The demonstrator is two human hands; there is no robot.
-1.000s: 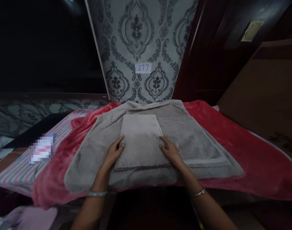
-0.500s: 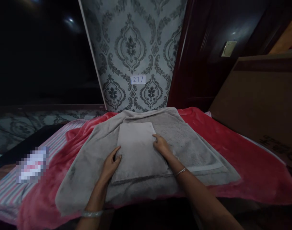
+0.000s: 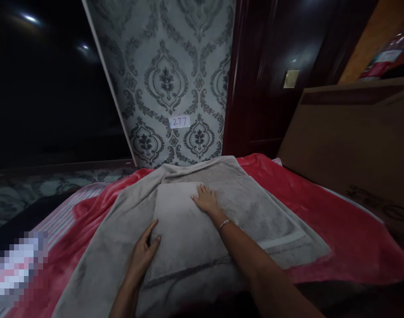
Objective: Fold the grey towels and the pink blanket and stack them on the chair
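A folded light grey towel (image 3: 180, 229) lies on top of a larger grey towel (image 3: 254, 207) spread over a red blanket (image 3: 337, 221). My left hand (image 3: 144, 254) rests flat against the folded towel's left edge, fingers open. My right hand (image 3: 206, 199) lies flat and open on the towel's far right corner, arm stretched forward across it. A bracelet shows on the right wrist.
Patterned wallpaper with a small label "277" (image 3: 179, 122) stands behind the bed. A dark wooden door (image 3: 271, 88) is at right, a brown cardboard box (image 3: 354, 141) at far right. Striped bedding (image 3: 61, 221) and a blurred patch lie at left.
My right hand slid forward along the folded towel's right edge to its far corner. The left hand stayed at the left edge. The view tilted and shifted.
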